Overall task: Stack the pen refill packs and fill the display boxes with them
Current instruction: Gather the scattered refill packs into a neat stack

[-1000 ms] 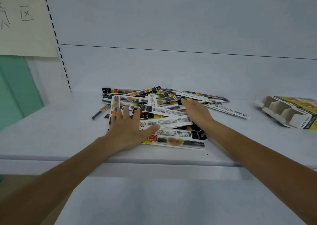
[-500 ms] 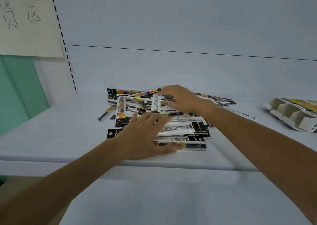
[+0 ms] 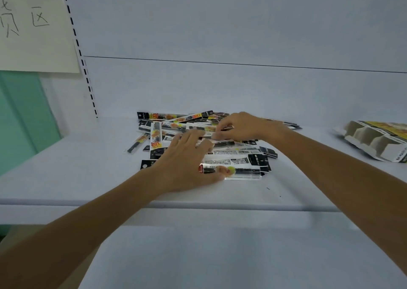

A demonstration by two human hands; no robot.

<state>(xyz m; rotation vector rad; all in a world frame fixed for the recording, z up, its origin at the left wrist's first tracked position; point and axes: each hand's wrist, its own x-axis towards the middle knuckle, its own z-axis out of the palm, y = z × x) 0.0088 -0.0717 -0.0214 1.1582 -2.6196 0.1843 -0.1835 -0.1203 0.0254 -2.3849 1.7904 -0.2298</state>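
1. Pen refill packs [image 3: 233,161]: a loose, overlapping pile at the middle of a white shelf [image 3: 77,167]. The nearest packs lie flat, roughly parallel to the front edge.
2. Left hand [image 3: 187,165]: grip released, palm down, fingers spread flat on the near packs, thumb resting on the frontmost pack.
3. Right hand [image 3: 240,125]: at the rear of the pile, fingertips curled and pinching the end of one pack. Which pack it is cannot be made out beneath the fingers.
4. Display box [image 3: 374,141]: lies well to the right of the pile with its cardboard compartments visible, and is cut off by the right frame edge.
5. Shelf: bare white stretches lie left of the pile, between pile and box, and along the front lip. A second white shelf [image 3: 220,255] runs below.
6. Surroundings: a pale back panel [image 3: 220,86], a slotted upright [image 3: 81,55] at left, a handwritten paper sign [image 3: 33,28] cut off at the corner, and a green wall [image 3: 19,117] beneath it.
7. The print on the packs is too small to read.
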